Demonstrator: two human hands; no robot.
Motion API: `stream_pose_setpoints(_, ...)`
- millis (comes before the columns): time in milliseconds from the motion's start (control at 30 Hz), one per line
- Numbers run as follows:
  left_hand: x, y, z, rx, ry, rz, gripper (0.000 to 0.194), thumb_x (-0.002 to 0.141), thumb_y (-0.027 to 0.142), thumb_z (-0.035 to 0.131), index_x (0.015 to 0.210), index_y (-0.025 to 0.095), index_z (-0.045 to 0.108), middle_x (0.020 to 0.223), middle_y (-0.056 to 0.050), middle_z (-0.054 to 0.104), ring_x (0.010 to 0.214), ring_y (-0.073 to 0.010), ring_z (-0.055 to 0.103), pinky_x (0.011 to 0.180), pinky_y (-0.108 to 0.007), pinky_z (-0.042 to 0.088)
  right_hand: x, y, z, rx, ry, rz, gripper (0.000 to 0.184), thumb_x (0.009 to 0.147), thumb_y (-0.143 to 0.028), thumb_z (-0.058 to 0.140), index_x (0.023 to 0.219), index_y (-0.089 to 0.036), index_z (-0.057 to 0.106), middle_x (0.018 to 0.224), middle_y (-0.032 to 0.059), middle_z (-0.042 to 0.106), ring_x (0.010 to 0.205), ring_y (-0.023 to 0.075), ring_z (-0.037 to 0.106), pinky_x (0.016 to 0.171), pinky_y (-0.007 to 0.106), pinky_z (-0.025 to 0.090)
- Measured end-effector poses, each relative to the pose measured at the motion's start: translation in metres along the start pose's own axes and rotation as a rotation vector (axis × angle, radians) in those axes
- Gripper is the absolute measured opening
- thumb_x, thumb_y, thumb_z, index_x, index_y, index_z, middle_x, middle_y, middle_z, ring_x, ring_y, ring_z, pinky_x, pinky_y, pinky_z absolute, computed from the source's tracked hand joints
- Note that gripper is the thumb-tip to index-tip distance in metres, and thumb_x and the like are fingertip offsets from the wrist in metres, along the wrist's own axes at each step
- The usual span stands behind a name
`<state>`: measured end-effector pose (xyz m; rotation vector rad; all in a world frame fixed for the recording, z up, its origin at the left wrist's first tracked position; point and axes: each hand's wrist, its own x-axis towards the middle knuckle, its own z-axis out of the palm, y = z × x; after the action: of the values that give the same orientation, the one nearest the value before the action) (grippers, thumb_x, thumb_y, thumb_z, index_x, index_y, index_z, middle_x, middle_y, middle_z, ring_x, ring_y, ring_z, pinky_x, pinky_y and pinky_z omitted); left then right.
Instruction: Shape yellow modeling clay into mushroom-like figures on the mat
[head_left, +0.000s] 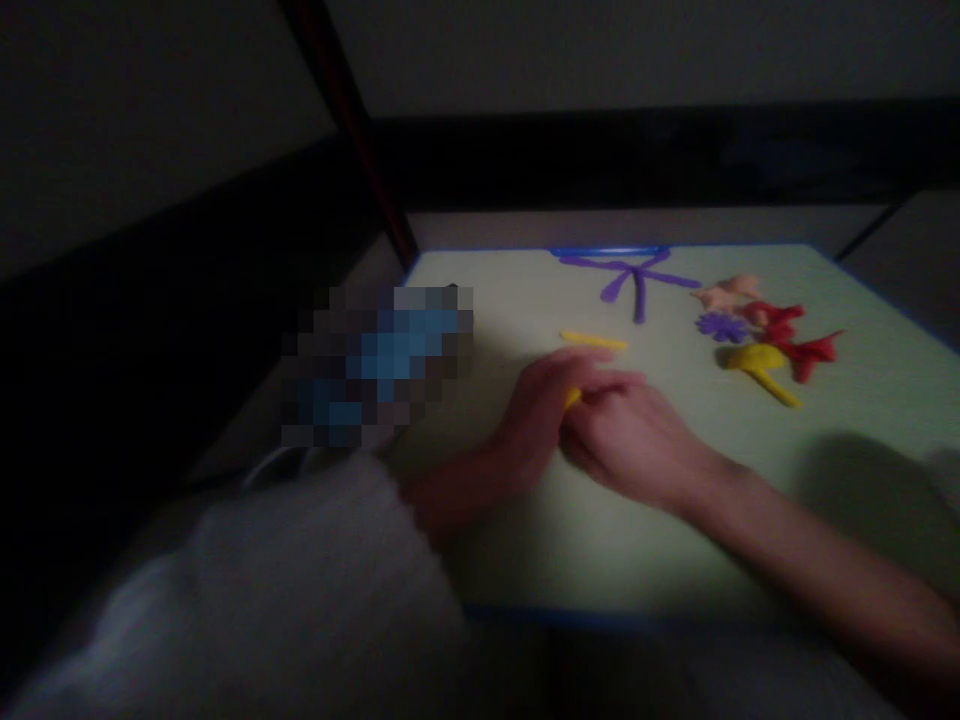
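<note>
Over the middle of the pale board (675, 540), my two hands are pressed close together. A small piece of yellow modelling clay (572, 397) shows between them, mostly covered by the fingers. My left hand (536, 410) curves around its far side, fingers bent toward the right. From the right, my right hand (634, 440) closes on the clay with curled fingers. A thin yellow clay strip (594, 341) lies on the board just beyond my fingertips. The view is dim and slightly blurred, so the held clay's full shape is hidden.
Purple clay strips (637, 285) spread out at the board's far edge. To the right lie a purple clay flower (723, 327), a yellow clay piece with a stem (757, 358), red clay shapes (814, 352) and peach clay (731, 293). A blurred-out blue area (397, 350) is at the left.
</note>
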<state>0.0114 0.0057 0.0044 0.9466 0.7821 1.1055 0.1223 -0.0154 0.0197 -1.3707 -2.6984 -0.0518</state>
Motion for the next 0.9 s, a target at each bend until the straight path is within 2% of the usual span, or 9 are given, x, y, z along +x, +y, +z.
stream_pose_setpoints(167, 0.002, 0.0, 0.001, -0.007, -0.022, -0.043, 0.013, 0.076, 0.019, 0.056, 0.078, 0.025, 0.067, 0.082, -0.004, 0.072, 0.098, -0.0228, 0.063, 0.094, -0.036, 0.045, -0.001, -0.001, 0.002, 0.074, 0.018, 0.016, 0.015, 0.078, -0.014, 0.046, 0.074, -0.014, 0.061, 0.07, 0.0102, 0.065, 0.055, 0.0157, 0.05, 0.051, 0.03, 0.02)
stream_pose_setpoints(300, 0.003, 0.007, -0.001, -0.064, -0.059, -0.049, 0.015, 0.077, 0.023, 0.055, 0.084, 0.028, 0.067, 0.083, -0.001, 0.072, 0.097, -0.0218, 0.064, 0.089, -0.035, 0.047, -0.002, -0.002, 0.002, 0.407, 0.07, 0.077, 0.007, 0.076, -0.014, 0.048, 0.069, -0.016, 0.05, 0.062, 0.0019, 0.055, 0.051, 0.0102, 0.042, 0.05, 0.026, 0.022)
stream_pose_setpoints(400, 0.002, 0.011, 0.0, -0.049, -0.081, -0.069, 0.018, 0.078, 0.023, 0.052, 0.09, 0.025, 0.065, 0.082, -0.002, 0.073, 0.093, -0.0216, 0.066, 0.077, -0.032, 0.05, -0.001, -0.003, 0.002, 0.657, 0.083, 0.041, 0.015, 0.07, -0.007, 0.047, 0.062, -0.018, 0.041, 0.058, -0.0019, 0.048, 0.054, 0.0091, 0.041, 0.051, 0.024, 0.025)
stream_pose_setpoints(467, 0.0, 0.011, 0.001, -0.024, -0.13, -0.077, 0.021, 0.079, 0.024, 0.05, 0.095, 0.023, 0.064, 0.081, -0.004, 0.073, 0.088, -0.0218, 0.067, 0.072, -0.03, 0.05, 0.0, -0.004, 0.0, 0.759, 0.074, 0.032, 0.017, 0.066, -0.005, 0.046, 0.06, -0.019, 0.038, 0.058, -0.0028, 0.045, 0.056, 0.0094, 0.041, 0.051, 0.023, 0.026)
stream_pose_setpoints(567, -0.005, 0.009, 0.002, -0.019, -0.192, -0.031, 0.023, 0.081, 0.024, 0.048, 0.098, 0.023, 0.064, 0.082, -0.004, 0.074, 0.092, -0.0221, 0.067, 0.074, -0.03, 0.05, 0.0, -0.005, -0.002, 0.859, 0.028, 0.05, 0.019, 0.063, -0.003, 0.045, 0.058, -0.019, 0.035, 0.055, -0.0048, 0.04, 0.053, 0.0085, 0.039, 0.049, 0.022, 0.025)
stream_pose_setpoints(667, -0.009, 0.005, 0.004, -0.046, -0.225, -0.005, 0.025, 0.084, 0.024, 0.043, 0.098, 0.023, 0.064, 0.081, -0.003, 0.074, 0.099, -0.0211, 0.065, 0.078, -0.029, 0.049, -0.001, -0.004, -0.002, 0.877, -0.007, 0.045, 0.019, 0.062, -0.003, 0.045, 0.056, -0.019, 0.036, 0.053, -0.0052, 0.04, 0.051, 0.0077, 0.039, 0.048, 0.022, 0.025)
stream_pose_setpoints(767, -0.009, 0.005, 0.005, -0.052, -0.193, -0.035, 0.026, 0.084, 0.025, 0.043, 0.101, 0.023, 0.063, 0.085, -0.005, 0.074, 0.096, -0.022, 0.066, 0.08, -0.032, 0.049, -0.001, -0.003, 0.0, 0.819, -0.015, 0.039, 0.018, 0.063, -0.004, 0.045, 0.057, -0.018, 0.037, 0.053, -0.0045, 0.042, 0.05, 0.008, 0.04, 0.048, 0.022, 0.025)
stream_pose_setpoints(900, -0.002, 0.008, 0.004, -0.126, -0.096, -0.031, 0.024, 0.081, 0.026, 0.047, 0.099, 0.02, 0.062, 0.095, -0.009, 0.072, 0.101, -0.0252, 0.063, 0.091, -0.038, 0.047, -0.001, 0.0, 0.0, 0.554, 0.037, 0.043, 0.01, 0.072, -0.008, 0.047, 0.065, -0.016, 0.047, 0.062, 0.0003, 0.053, 0.056, 0.0104, 0.045, 0.052, 0.024, 0.027)
